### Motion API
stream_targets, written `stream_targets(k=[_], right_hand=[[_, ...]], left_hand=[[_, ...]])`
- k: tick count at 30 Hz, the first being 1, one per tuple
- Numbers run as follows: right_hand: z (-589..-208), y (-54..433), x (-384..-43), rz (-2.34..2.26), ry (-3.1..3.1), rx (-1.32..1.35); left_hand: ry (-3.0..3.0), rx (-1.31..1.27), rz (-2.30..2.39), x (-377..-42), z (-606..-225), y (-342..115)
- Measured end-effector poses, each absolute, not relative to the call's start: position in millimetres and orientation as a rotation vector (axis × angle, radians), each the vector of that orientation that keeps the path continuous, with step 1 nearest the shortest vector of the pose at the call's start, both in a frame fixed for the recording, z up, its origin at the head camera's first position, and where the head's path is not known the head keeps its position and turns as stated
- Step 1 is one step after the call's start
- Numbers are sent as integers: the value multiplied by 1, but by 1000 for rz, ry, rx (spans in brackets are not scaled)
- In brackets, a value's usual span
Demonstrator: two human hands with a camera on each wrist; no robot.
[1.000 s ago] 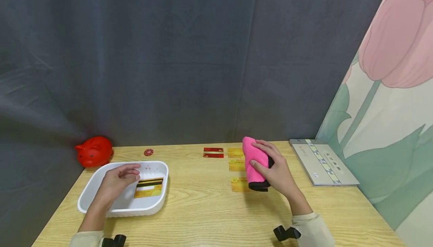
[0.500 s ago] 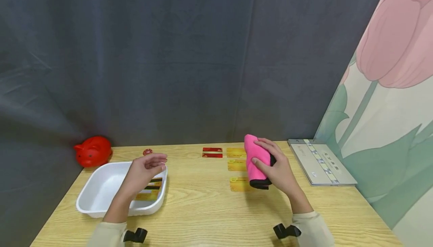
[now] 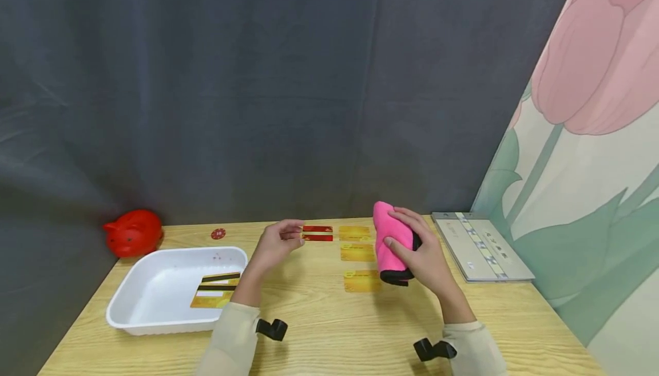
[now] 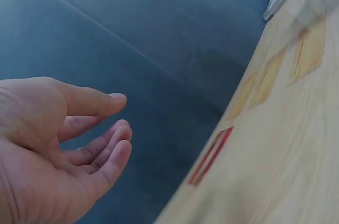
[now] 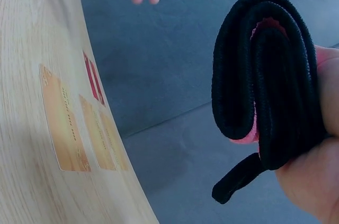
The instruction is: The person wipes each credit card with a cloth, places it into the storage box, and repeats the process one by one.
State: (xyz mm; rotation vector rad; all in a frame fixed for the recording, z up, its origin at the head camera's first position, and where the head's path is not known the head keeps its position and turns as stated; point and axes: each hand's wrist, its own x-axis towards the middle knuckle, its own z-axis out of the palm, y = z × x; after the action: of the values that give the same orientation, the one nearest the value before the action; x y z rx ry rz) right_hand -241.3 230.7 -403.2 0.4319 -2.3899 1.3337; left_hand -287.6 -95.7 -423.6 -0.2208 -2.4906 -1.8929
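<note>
In the head view my right hand point(image 3: 423, 256) grips a folded pink cloth point(image 3: 383, 233) with a black edge, held above the table. Its rolled black layers fill much of the right wrist view. My left hand point(image 3: 273, 247) hovers just left of a red striped card point(image 3: 318, 233), fingers loosely bent and holding nothing; the left wrist view shows a gap between its thumb and fingertips. Right of the red card lie three yellow cards, the nearest yellow card point(image 3: 362, 281) lying a little apart from the other two. The cloth and right hand are close to their right ends.
A white tray point(image 3: 149, 296) stands on the left, with yellow cards point(image 3: 211, 293) bearing black stripes inside. Behind it are a red piggy bank point(image 3: 135, 234) and a red poker chip point(image 3: 218, 233). A flat grey binder point(image 3: 484, 247) lies on the right, by the flowered wall.
My left hand has moved right, from over the white tray to beside the red card. The right hand keeps the pink cloth in nearly the same place. The head view has shifted slightly.
</note>
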Motion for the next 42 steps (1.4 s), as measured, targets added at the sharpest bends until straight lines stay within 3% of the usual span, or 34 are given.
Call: stream_targets(k=[8,15,21,30,42], right_hand=[[-402,237,-241,1345,-2375,426],[-404,239,-243,1328,-2377,445],[-406,239,-244,1341,-2377,450],[-404,238,-244,1362,-2365,432],[-405,243,-243,1347,-2375,374]], left_hand=[[-2390,-179,-2112,-317,-462,-69],[-2406,-181,-2061,-340,-491,-75],[-2341,-219,-2087,-356,-495,-87],[-2615,-229,-1643,-368,-502,-98],[-2833,-392,-1384,-380,-499,-95]])
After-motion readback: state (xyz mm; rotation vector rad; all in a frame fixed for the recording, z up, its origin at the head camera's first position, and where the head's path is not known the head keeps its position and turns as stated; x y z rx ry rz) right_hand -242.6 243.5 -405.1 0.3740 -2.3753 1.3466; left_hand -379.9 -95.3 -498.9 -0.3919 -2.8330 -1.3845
